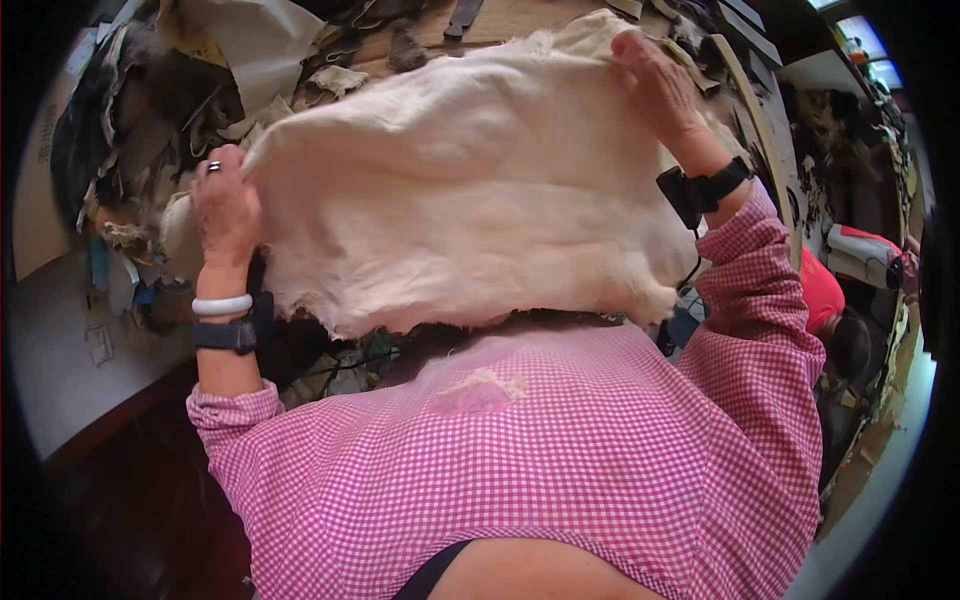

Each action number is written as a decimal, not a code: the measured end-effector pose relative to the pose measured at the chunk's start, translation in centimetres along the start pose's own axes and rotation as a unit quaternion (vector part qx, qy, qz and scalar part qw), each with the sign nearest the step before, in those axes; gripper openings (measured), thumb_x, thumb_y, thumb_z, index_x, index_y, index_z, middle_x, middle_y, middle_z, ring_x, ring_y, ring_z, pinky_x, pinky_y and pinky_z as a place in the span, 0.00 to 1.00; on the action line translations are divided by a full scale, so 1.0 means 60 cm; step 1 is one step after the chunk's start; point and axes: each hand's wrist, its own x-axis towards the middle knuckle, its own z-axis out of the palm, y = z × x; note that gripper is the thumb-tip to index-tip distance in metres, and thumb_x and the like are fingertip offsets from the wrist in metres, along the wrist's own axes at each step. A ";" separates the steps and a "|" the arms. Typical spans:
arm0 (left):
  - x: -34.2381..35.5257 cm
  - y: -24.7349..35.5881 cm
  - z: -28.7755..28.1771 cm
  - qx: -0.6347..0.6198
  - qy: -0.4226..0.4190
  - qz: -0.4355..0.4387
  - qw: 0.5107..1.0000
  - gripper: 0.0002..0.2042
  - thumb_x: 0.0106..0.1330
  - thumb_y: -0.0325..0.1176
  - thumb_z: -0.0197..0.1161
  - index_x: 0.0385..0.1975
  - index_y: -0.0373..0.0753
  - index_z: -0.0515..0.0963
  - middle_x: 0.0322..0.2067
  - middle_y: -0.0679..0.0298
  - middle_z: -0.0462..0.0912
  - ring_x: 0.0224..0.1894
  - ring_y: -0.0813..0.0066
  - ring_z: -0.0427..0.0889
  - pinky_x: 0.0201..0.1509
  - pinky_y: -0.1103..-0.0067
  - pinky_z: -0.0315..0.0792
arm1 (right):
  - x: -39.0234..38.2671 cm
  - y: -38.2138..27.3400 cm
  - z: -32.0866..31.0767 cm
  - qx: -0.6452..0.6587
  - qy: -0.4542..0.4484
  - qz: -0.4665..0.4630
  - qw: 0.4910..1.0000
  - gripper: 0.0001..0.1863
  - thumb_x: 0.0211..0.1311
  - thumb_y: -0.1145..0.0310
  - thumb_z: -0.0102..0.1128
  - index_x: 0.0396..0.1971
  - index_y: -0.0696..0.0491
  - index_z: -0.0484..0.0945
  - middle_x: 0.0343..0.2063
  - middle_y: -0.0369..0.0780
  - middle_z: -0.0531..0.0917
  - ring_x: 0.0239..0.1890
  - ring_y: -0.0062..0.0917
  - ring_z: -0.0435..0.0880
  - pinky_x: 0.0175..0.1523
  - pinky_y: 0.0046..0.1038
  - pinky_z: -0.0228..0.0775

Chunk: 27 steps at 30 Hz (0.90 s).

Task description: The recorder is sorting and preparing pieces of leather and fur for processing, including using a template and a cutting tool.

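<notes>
A large cream-coloured hide (pixel 470 190) with ragged, fuzzy edges is spread between my two hands over the worktable. It bulges in soft folds along its far side, and its near edge hangs close to my chest. My left hand (pixel 228 205), with a ring on one finger, is closed on the left edge. At the far right corner my right hand (pixel 660 90) grips the border, its fingertips curled over and partly hidden. The underside of the hide is out of sight.
Dark fur scraps (pixel 140 120) and a pale sheet (pixel 260 45) heap at the far left. A wooden strip (pixel 755 130) runs along the right. Beyond it, another person in red (pixel 822 295) is near a white-and-red bundle (pixel 862 250). Cardboard (pixel 35 190) stands at left.
</notes>
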 end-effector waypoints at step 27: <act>-0.043 0.086 0.127 -0.084 -0.143 0.070 0.984 0.36 0.63 0.58 0.51 0.70 0.58 0.48 0.72 0.58 0.35 0.73 0.57 0.34 0.67 0.43 0.32 | -0.220 0.164 0.105 -0.042 0.062 -0.040 0.996 0.36 0.67 0.46 0.42 0.69 0.50 0.50 0.69 0.51 0.48 0.70 0.47 0.47 0.70 0.46 0.40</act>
